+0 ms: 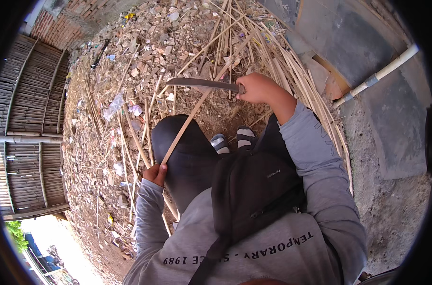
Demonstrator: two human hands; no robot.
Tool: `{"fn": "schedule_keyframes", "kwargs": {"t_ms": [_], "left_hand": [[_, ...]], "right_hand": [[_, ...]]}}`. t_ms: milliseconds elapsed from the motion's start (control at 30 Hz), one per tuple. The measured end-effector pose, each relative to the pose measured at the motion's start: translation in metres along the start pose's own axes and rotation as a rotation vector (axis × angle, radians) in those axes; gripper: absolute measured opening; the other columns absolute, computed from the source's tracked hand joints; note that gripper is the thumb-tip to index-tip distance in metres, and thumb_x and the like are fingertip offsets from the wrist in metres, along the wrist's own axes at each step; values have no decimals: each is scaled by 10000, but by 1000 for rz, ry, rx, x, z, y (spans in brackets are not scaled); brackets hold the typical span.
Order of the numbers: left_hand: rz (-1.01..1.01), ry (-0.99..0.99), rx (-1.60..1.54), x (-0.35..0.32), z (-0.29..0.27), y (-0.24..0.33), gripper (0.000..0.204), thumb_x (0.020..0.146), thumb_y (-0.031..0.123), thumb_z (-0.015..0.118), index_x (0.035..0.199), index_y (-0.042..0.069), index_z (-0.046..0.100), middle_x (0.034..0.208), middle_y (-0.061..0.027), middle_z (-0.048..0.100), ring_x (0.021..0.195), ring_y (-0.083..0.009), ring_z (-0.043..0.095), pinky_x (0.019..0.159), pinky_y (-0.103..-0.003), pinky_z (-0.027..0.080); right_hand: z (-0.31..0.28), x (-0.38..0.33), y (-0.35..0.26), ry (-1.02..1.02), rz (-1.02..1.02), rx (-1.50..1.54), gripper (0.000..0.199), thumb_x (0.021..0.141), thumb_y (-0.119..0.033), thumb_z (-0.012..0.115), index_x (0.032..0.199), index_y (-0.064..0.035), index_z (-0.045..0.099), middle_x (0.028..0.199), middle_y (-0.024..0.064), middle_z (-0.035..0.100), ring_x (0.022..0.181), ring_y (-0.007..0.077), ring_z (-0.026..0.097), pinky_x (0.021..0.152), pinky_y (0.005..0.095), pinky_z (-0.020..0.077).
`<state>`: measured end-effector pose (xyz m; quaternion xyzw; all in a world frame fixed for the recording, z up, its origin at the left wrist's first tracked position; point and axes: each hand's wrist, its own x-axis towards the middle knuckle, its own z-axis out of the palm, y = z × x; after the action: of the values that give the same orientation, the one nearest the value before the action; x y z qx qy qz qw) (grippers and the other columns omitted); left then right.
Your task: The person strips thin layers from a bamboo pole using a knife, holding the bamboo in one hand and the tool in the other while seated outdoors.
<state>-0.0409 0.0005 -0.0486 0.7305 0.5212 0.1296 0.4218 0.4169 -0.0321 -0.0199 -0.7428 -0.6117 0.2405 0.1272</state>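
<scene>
The left hand (pixel 155 174) is held low beside the left knee, forearm bent upward from the lower edge of the view, fingers curled closed around the near end of a long bamboo strip (pixel 197 105). The strip runs diagonally up and to the right from this hand, across the dark trouser leg (pixel 185 152), toward the pile of bamboo strips (pixel 273 57) on the ground.

The right arm, in a grey sleeve (pixel 315 156), is extended forward with the elbow bent. The right hand (pixel 258 88) is clenched in a fist around the handle of a long knife (pixel 204 84). The blade points left, roughly level, and crosses the strip at about mid-length; blade and strip appear to touch there.

A black bag (pixel 254 190) hangs on the chest. Rubble and litter cover the ground (pixel 107 142).
</scene>
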Motion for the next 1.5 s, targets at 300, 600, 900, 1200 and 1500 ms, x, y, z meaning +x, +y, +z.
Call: {"fn": "schedule_keyframes", "kwargs": {"t_ms": [300, 600, 900, 1200, 1500], "left_hand": [[9, 16, 115, -6, -2, 32, 499, 916, 457, 579, 825, -32, 631, 579, -1, 507, 586, -79, 425, 535, -287, 375], [18, 20, 190, -3, -2, 29, 503, 915, 447, 574, 736, -23, 579, 535, -34, 448, 553, -105, 379, 499, -320, 348], [-21, 10, 230, -5, -3, 20, 544, 911, 477, 536, 715, -29, 576, 542, -115, 494, 526, -170, 449, 524, -370, 384], [13, 14, 243, -2, -5, 19, 540, 924, 471, 509, 853, -45, 651, 641, -186, 600, 624, -244, 599, 614, -386, 456], [-20, 6, 241, -1, -7, 24, 578, 918, 536, 489, 899, -13, 667, 712, -206, 629, 688, -347, 621, 648, -411, 474]], "right_hand": [[-1, 7, 9, -15, 65, 18, 421, 740, -345, 720, 1008, -29, 645, 925, 187, 656, 932, 354, 625, 809, 444, 488], [0, 13, 23, -52, 107, 28, 425, 726, -351, 727, 1013, -47, 652, 936, 191, 660, 930, 357, 626, 814, 431, 490], [8, 4, 1, -79, -114, 18, 433, 723, -341, 741, 998, -20, 645, 857, 218, 649, 852, 377, 633, 746, 428, 492], [-6, 2, 0, -55, 6, 19, 462, 722, -346, 739, 1022, -13, 630, 914, 208, 658, 883, 373, 632, 760, 426, 489], [5, 11, 28, -16, 37, 117, 437, 713, -356, 748, 981, -24, 654, 796, 193, 651, 785, 350, 639, 730, 403, 494]]}}
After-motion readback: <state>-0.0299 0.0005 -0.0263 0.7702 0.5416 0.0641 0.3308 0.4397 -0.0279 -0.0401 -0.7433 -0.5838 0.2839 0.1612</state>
